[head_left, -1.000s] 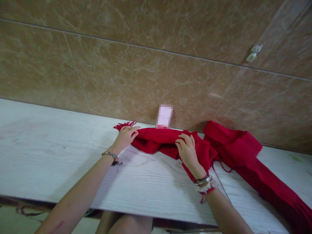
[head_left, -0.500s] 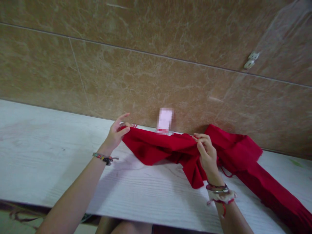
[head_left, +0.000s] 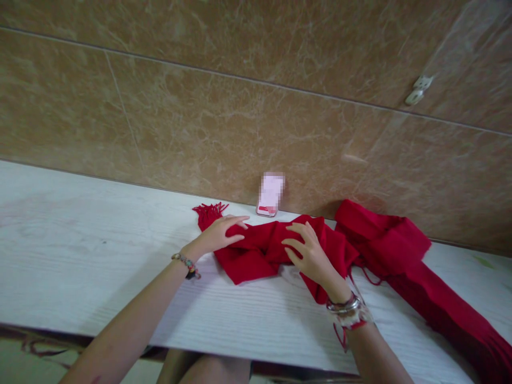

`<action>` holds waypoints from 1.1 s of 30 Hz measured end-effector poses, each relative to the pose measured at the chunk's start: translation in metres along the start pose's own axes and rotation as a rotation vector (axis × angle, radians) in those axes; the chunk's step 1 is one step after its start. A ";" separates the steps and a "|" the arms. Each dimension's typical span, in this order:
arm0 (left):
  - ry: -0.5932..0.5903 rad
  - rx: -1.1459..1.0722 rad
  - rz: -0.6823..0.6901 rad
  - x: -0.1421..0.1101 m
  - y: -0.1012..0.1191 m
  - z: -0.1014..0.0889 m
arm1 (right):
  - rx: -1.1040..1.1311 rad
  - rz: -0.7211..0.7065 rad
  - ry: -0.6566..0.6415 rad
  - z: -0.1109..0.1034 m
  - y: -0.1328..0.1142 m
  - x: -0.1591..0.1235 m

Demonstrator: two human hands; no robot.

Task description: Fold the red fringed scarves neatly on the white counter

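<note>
A red scarf (head_left: 256, 256) lies loosely bunched on the white table, its fringe spread at the far left end near the wall. Over its left part is my left hand (head_left: 221, 233), fingers stretched and apart, not gripping the cloth. My right hand (head_left: 310, 253) hovers at the middle of the bunched cloth with its fingers spread and slightly bent; whether the fingertips touch the fabric I cannot tell. To the right, more red fabric (head_left: 384, 242) lies folded near the wall, with a long pleated length running towards the lower right corner.
A phone (head_left: 271, 193) with a blurred screen leans against the brown tiled wall (head_left: 224, 117) behind the scarf. A small white cat-shaped hook (head_left: 419, 89) is fixed to that wall. The white wood-grain table (head_left: 80, 256) ends at a front edge above my legs.
Both hands have let go of the scarf's stretched upper edge and moved closer together. The cloth has dropped onto the table, and its left fringe now shows.
</note>
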State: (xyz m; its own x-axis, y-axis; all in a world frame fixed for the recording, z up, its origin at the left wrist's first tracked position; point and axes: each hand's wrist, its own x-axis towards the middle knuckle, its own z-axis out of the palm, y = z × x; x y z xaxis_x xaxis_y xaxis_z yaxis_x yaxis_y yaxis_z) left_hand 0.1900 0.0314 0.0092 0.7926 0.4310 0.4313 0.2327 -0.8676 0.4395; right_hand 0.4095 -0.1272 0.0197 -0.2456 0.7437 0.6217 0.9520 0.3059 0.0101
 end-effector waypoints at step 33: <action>0.746 -0.711 -0.351 0.003 -0.015 -0.033 | 0.430 0.594 0.592 -0.003 0.035 -0.006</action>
State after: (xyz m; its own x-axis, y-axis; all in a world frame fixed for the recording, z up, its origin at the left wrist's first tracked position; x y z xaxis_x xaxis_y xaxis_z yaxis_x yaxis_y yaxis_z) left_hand 0.1705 0.0538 0.0299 0.1483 0.8772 0.4567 -0.1903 -0.4278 0.8836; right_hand 0.4449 -0.1230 0.0184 0.5035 0.4617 0.7303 0.7136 0.2544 -0.6528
